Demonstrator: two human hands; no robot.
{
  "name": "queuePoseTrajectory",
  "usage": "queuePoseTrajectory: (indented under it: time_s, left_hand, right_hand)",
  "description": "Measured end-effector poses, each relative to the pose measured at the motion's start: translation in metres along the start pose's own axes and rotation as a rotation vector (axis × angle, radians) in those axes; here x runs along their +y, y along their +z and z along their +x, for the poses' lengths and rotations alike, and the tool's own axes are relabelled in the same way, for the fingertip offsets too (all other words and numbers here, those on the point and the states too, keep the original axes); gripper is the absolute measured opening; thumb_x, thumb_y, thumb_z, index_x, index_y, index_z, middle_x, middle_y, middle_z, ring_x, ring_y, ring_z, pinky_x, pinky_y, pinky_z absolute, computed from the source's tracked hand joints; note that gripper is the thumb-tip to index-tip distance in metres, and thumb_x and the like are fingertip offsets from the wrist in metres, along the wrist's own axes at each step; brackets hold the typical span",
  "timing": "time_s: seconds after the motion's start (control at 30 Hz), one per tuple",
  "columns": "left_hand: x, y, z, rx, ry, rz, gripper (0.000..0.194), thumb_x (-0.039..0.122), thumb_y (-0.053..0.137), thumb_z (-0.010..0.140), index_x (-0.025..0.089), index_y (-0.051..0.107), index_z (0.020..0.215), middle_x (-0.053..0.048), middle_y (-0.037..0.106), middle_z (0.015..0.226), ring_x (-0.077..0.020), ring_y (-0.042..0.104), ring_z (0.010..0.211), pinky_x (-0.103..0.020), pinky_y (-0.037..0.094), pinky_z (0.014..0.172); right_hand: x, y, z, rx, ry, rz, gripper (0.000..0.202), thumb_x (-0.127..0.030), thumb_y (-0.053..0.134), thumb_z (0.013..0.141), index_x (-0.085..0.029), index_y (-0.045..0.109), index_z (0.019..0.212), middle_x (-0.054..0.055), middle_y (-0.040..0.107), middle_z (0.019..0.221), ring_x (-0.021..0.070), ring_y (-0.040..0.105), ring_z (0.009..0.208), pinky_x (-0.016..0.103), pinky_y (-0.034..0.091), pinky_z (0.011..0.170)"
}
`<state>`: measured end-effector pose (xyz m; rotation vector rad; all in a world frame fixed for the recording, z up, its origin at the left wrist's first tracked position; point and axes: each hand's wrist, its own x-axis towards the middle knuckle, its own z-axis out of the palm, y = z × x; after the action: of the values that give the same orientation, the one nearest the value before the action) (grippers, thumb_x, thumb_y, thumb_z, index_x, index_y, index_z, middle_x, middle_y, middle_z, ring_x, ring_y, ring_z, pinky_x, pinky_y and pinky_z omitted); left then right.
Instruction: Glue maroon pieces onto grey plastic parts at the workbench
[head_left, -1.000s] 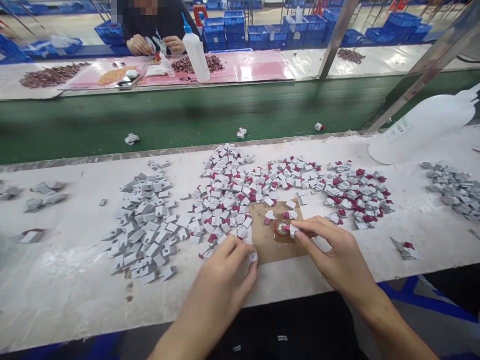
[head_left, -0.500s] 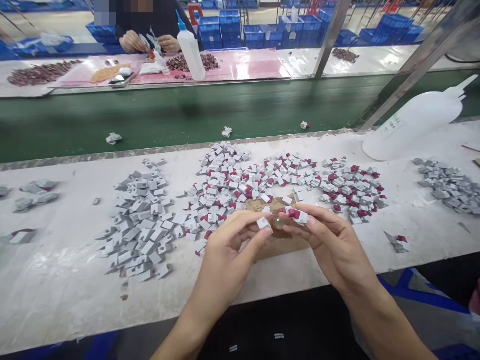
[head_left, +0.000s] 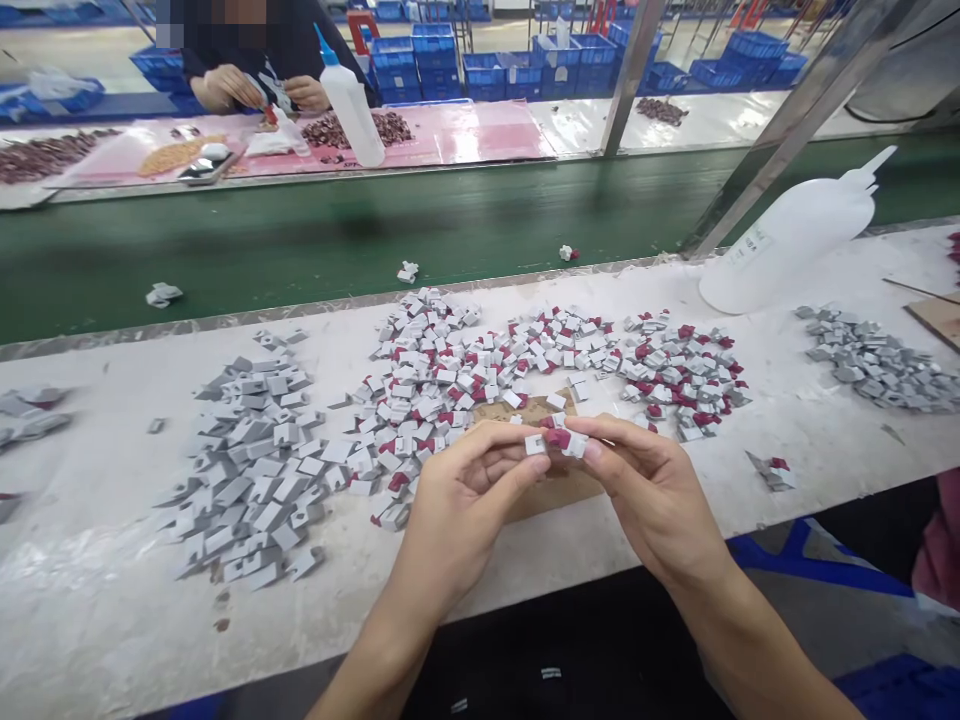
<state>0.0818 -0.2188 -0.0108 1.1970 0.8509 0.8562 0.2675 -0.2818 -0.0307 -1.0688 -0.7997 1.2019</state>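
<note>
Between thumb and fingers, my left hand (head_left: 472,490) pinches a small light-grey plastic block (head_left: 534,444). My right hand (head_left: 649,480) grips a white-and-maroon plastic piece (head_left: 568,441) by its pale end. Its maroon end points left and meets the grey block, or very nearly so; whether they are joined I cannot tell. Beneath both hands lies a brown board (head_left: 559,492), partly covered by them. Behind the fingers spreads a heap of white-and-maroon pieces (head_left: 442,370). Left of my left hand is a pile of plain grey blocks (head_left: 259,450).
A large white squeeze bottle (head_left: 787,240) leans at the right, near a metal post (head_left: 780,130). More grey parts (head_left: 877,360) lie on the right. Beyond the green belt (head_left: 300,240), which carries a few pieces, another person's hands (head_left: 232,90) work at a pink-covered table (head_left: 472,135).
My hands have come together, bringing the maroon end of the right piece up to the left block. The round thing seen between them is now hidden. The whole view has shifted slightly.
</note>
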Motion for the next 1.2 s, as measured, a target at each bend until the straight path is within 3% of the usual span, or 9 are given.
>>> queuePoseTrajectory:
  time_s: [0.23,0.37,0.47,0.57,0.67,0.73,0.87,1.03,1.2]
  left_hand:
    - [0.000,-0.002,0.002,-0.010,0.028,0.047,0.010,0.022,0.089,0.099,0.028,0.094,0.105,-0.003,0.088,0.106,-0.0192,0.086,0.095,-0.026,0.074,0.090]
    - [0.005,-0.009,0.001,-0.020,0.043,0.105,0.009,0.024,0.092,0.097,0.030,0.093,0.103,-0.003,0.085,0.101,-0.0188,0.083,0.093,-0.025,0.071,0.084]
    - [0.011,-0.017,0.005,-0.020,0.022,0.162,0.004,0.028,0.088,0.100,0.029,0.090,0.103,-0.004,0.085,0.103,-0.0204,0.084,0.094,-0.029,0.072,0.086]
    - [0.016,-0.027,0.012,0.064,0.026,0.210,0.009,0.032,0.085,0.103,0.029,0.087,0.111,-0.003,0.083,0.099,-0.0196,0.082,0.089,-0.031,0.072,0.086]
    - [0.022,-0.036,0.018,0.193,0.078,0.275,0.017,0.035,0.086,0.101,0.028,0.084,0.117,-0.001,0.079,0.090,-0.0185,0.079,0.082,-0.029,0.069,0.081]
    - [0.025,-0.038,0.020,0.226,0.085,0.284,0.018,0.036,0.086,0.099,0.027,0.082,0.114,-0.001,0.078,0.089,-0.0186,0.078,0.081,-0.030,0.069,0.079]
    - [0.028,-0.031,0.031,0.167,0.062,0.277,0.019,0.038,0.082,0.099,0.025,0.079,0.112,-0.002,0.078,0.093,-0.0197,0.079,0.080,-0.033,0.069,0.078]
    - [0.037,-0.021,0.091,0.155,0.031,0.490,0.013,0.024,0.072,0.103,0.021,0.077,0.115,-0.008,0.082,0.114,-0.0191,0.079,0.081,-0.033,0.066,0.074]
    - [0.044,-0.027,0.196,0.262,-0.036,0.651,0.025,0.032,0.080,0.110,0.018,0.077,0.130,-0.012,0.079,0.134,-0.0254,0.079,0.113,-0.044,0.069,0.099]
  right_hand:
    - [-0.007,0.000,0.002,-0.037,-0.101,-0.263,0.017,-0.030,0.084,0.108,-0.036,0.096,0.118,0.003,0.089,0.110,0.0193,0.086,0.104,0.026,0.070,0.091]
    - [-0.014,-0.002,0.007,-0.110,-0.108,-0.309,0.017,-0.030,0.083,0.108,-0.036,0.096,0.119,0.004,0.090,0.110,0.0203,0.084,0.106,0.029,0.069,0.091]
    - [-0.025,-0.002,0.027,-0.272,-0.009,-0.317,0.018,-0.033,0.080,0.108,-0.033,0.095,0.119,0.005,0.089,0.111,0.0226,0.085,0.104,0.033,0.071,0.088]
    - [-0.038,0.002,0.077,-0.372,0.060,-0.511,0.021,-0.038,0.082,0.106,-0.028,0.094,0.121,0.006,0.089,0.105,0.0228,0.085,0.089,0.037,0.073,0.079]
    - [-0.044,0.010,0.155,-0.137,-0.019,-0.849,0.029,-0.033,0.077,0.110,-0.022,0.088,0.134,0.009,0.089,0.108,0.0228,0.082,0.083,0.043,0.073,0.082]
    - [-0.042,0.016,0.211,0.005,-0.078,-0.932,0.031,-0.025,0.071,0.113,-0.018,0.082,0.141,0.014,0.084,0.133,0.0263,0.082,0.108,0.048,0.071,0.098]
    - [-0.031,0.024,0.291,0.112,-0.100,-1.011,0.043,-0.042,0.080,0.112,-0.022,0.072,0.149,0.013,0.071,0.156,0.0311,0.075,0.132,0.055,0.067,0.110]
    - [-0.026,0.031,0.317,0.074,-0.034,-0.962,0.041,-0.044,0.079,0.113,-0.022,0.073,0.148,0.013,0.073,0.152,0.0298,0.077,0.127,0.053,0.068,0.107]
    - [-0.041,0.013,0.283,0.080,-0.040,-0.854,0.043,-0.043,0.080,0.112,-0.020,0.072,0.147,0.012,0.075,0.147,0.0289,0.078,0.123,0.052,0.069,0.103]
